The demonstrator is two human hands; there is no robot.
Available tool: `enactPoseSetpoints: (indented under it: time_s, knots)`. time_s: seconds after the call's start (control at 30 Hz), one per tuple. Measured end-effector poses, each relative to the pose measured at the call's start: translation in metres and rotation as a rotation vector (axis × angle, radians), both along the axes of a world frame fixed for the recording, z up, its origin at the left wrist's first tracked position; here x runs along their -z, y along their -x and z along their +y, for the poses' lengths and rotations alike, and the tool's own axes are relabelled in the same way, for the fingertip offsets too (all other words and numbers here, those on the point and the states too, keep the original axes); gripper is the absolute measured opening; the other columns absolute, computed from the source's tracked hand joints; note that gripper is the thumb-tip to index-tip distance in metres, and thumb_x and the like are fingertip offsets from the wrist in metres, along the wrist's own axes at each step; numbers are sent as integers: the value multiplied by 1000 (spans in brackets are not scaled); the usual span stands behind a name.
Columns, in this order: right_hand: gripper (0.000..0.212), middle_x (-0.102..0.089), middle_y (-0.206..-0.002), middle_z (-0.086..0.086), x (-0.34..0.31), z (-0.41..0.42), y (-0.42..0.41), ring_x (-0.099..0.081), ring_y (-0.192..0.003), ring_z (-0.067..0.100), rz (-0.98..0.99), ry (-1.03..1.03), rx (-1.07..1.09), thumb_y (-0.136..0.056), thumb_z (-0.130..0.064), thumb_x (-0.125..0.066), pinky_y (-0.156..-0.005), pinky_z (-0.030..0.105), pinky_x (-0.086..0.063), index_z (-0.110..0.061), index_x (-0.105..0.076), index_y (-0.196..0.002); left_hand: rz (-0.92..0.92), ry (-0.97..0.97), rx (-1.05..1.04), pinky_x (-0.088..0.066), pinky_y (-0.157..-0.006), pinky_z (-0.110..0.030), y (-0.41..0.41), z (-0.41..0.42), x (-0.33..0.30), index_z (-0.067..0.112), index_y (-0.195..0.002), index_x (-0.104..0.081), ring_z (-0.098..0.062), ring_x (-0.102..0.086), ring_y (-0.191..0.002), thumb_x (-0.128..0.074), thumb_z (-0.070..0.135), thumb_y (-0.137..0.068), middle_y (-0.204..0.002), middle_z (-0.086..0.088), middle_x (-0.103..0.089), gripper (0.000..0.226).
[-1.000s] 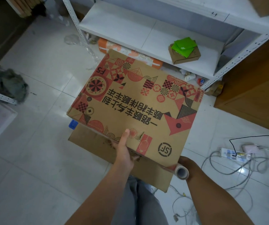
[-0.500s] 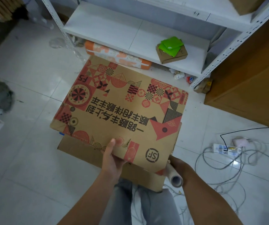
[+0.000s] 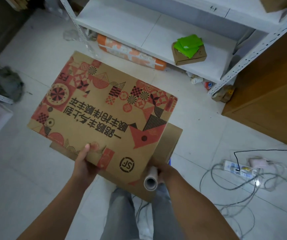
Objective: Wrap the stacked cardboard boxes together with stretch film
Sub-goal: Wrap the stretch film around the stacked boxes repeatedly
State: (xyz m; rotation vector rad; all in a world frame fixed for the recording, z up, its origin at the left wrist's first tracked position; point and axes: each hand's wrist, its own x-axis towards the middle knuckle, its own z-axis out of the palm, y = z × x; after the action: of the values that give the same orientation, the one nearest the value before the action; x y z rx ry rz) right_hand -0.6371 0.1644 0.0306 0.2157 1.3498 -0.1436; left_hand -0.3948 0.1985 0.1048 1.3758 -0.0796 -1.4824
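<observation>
A flattened printed cardboard box [image 3: 104, 108] with red and black patterns lies on top of a plain brown flattened box [image 3: 169, 144], held above the tiled floor. My left hand [image 3: 84, 164] grips the near edge of the stack, thumb on the printed face. My right hand [image 3: 162, 170] sits at the near right corner, closed around a roll of stretch film [image 3: 151, 181] whose open core faces the camera. The lower box shows only along its near and right edges.
A white metal shelf rack [image 3: 156, 30] stands ahead with a small box and green packets [image 3: 188, 49] on its low shelf. An orange patterned roll [image 3: 130, 52] lies under it. A power strip with tangled cables [image 3: 239, 168] sits on the floor at right, a wooden cabinet [image 3: 274, 94] beyond.
The printed box has swung so the plain box now shows at its right side instead of the left. The film roll in my right hand has come nearer, its core turned toward the camera.
</observation>
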Motion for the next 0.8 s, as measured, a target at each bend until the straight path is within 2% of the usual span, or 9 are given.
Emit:
enactPoseSetpoints:
  time_s: [0.07,0.17,0.23,0.37,0.43,0.53,0.6,0.7,0.8]
  knots:
    - [23,-60,-89,12,-2,-4,8,-51,-72,27,44,-4,-49,-96,-14,-54,-75,38,-43,6,-58,-84,-25,-12,-4,-38,-102,-60,1,-1,-2,16,-142,-42,-37,-48,-128,-26,32,-101,-141,-17,-48,48]
    - [22,-58,-88,11,-2,-9,11,-51,-74,27,68,-32,-80,-95,-17,-57,-66,38,-41,4,-58,-94,-9,-18,23,-43,-99,-57,1,0,-3,16,-142,-42,-37,-48,-127,-23,32,-101,-142,-18,-47,48]
    - [23,-58,-85,11,-1,-9,11,-53,-75,26,50,-8,-37,-94,-20,-58,-70,38,-44,3,-59,-93,-33,-3,38,-43,-99,-57,0,0,-4,15,-141,-44,-37,-50,-125,-27,33,-99,-139,-19,-50,48]
    - [29,-61,-91,16,5,-11,16,-58,-81,29,104,16,-85,-91,-25,-64,-76,41,-50,3,-59,-93,-59,0,74,-36,-103,-61,1,-1,-9,14,-130,-57,-38,-52,-123,-74,54,-67,-135,-20,-54,76]
    - [28,-62,-91,16,15,-11,19,-59,-80,29,111,27,-105,-91,-26,-64,-73,40,-51,1,-60,-95,-60,0,83,-31,-106,-62,-1,0,-7,13,-131,-56,-39,-51,-123,-78,55,-61,-134,-20,-54,85]
    - [26,-53,-75,10,26,-10,22,-50,-65,22,126,32,-183,-90,-29,-64,-66,35,-47,-6,-55,-84,-57,-21,72,-29,-105,-66,-2,0,-4,13,-125,-61,-42,-50,-123,-66,51,-76,-133,-22,-54,62]
    - [26,-59,-90,14,33,-13,24,-57,-82,27,137,35,-210,-87,-26,-66,-80,38,-50,-3,-58,-96,-39,-40,62,-31,-105,-64,-2,0,-4,19,-112,-71,-41,-52,-121,-45,42,-92,-130,-22,-57,40]
    - [42,-58,-112,16,10,-22,21,-60,-97,30,188,44,-196,-92,-23,-60,-79,42,-52,4,-52,-123,-13,-60,81,-37,-103,-59,0,-1,-6,22,-101,-75,-35,-60,-112,-33,36,-98,-123,-18,-63,45]
    - [25,-52,-101,17,-18,-29,18,-56,-100,33,258,44,-208,-100,-18,-47,-97,38,-42,5,-45,-109,-11,-65,65,-38,-101,-58,1,-1,-9,19,-106,-72,-33,-62,-110,-37,36,-96,-122,-16,-64,41]
